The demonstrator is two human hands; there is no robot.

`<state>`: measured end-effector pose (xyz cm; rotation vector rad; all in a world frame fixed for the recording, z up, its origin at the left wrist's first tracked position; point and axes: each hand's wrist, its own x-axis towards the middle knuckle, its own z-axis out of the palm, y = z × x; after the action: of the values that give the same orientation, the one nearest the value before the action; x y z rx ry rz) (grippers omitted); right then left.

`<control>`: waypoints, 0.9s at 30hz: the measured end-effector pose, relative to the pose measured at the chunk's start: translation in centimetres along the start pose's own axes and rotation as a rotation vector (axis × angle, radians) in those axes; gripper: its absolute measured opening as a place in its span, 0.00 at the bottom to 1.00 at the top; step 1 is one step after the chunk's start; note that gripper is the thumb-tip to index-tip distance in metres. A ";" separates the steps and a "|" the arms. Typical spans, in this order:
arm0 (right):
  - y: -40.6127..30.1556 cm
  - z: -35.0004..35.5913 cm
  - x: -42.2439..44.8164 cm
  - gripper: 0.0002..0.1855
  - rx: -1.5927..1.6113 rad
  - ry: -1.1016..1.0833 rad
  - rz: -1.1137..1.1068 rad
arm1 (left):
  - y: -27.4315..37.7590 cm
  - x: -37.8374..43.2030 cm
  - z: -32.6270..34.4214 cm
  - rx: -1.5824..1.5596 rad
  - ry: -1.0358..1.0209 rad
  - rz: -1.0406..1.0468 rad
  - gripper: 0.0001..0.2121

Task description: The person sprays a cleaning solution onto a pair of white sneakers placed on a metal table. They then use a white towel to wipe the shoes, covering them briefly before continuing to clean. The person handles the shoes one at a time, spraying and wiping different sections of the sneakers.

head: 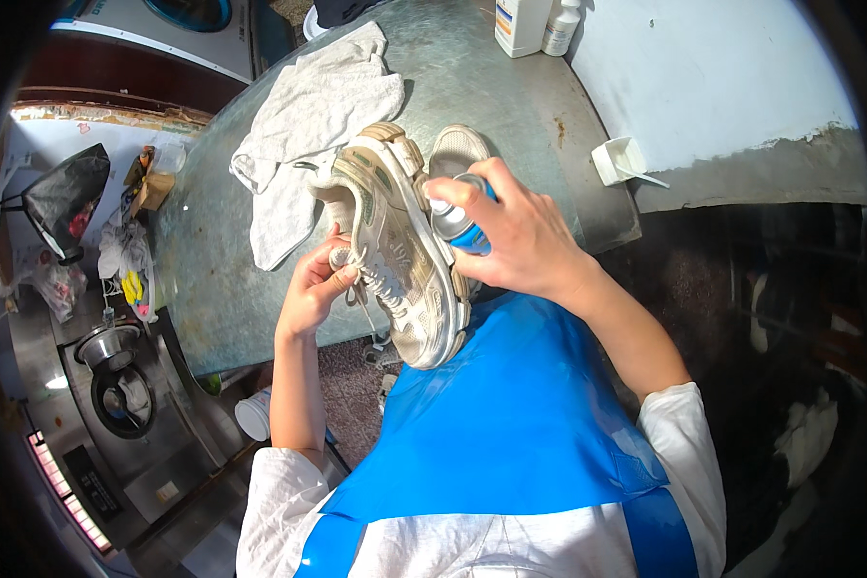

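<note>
My left hand (318, 280) grips a beige and white lace-up sneaker (399, 253) by its tongue, thumb and fingers pinching the padded edge beside the laces. The sneaker is tilted with its toe towards me and its side turned up. In my right hand (524, 231) is a blue aerosol can (468, 230) with a white nozzle, my index finger over its top. The nozzle faces the sneaker's side, close to the sole. Behind the can, a second sneaker (459, 148) rests on the metal table (506, 108), partly hidden by my hand and the can.
A crumpled white towel (325, 108) lies on the table at the left. White plastic bottles (524, 27) stand at the back right, and a white scoop (619, 160) with a handle sits near the right edge. Past the left edge are a metal bowl (108, 347) and hanging bags (68, 199).
</note>
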<state>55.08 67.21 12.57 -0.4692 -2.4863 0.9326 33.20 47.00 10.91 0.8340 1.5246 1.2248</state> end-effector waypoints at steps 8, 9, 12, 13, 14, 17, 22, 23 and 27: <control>2.1 -0.8 -1.1 0.36 0.078 0.099 0.150 | 1.2 0.9 -1.9 0.382 0.197 -0.061 0.07; 2.7 -1.1 -1.5 0.36 0.071 0.127 0.150 | 2.9 1.4 -1.6 0.548 0.232 -0.095 0.08; 3.3 -2.4 -2.8 0.36 0.041 0.129 0.231 | 3.0 2.8 -4.0 0.311 0.398 -0.032 0.08; 3.5 -2.8 -3.3 0.36 0.022 0.132 0.262 | 2.7 3.6 -5.0 0.183 0.439 -0.020 0.07; 3.8 -2.9 -3.8 0.36 -0.001 0.142 0.289 | 2.6 4.0 -6.0 0.072 0.464 -0.070 0.06; 4.6 -2.9 -4.8 0.36 -0.024 0.163 0.299 | -0.9 5.7 -7.8 -0.330 0.545 -0.041 0.05; 4.5 -2.1 -5.3 0.36 0.005 0.154 0.328 | -7.7 10.7 -6.1 -0.595 0.621 -0.174 0.06; 4.3 -1.9 -5.1 0.37 0.021 0.142 0.324 | -9.1 11.6 -5.8 -0.613 0.670 -0.172 0.05; 4.0 -1.1 -5.2 0.37 0.038 0.128 0.310 | -13.6 13.2 -5.6 -0.216 0.674 -0.050 0.08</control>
<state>60.67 68.31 9.11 -0.8914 -2.3155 1.0281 24.80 53.98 -5.54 0.2349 1.8692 1.6992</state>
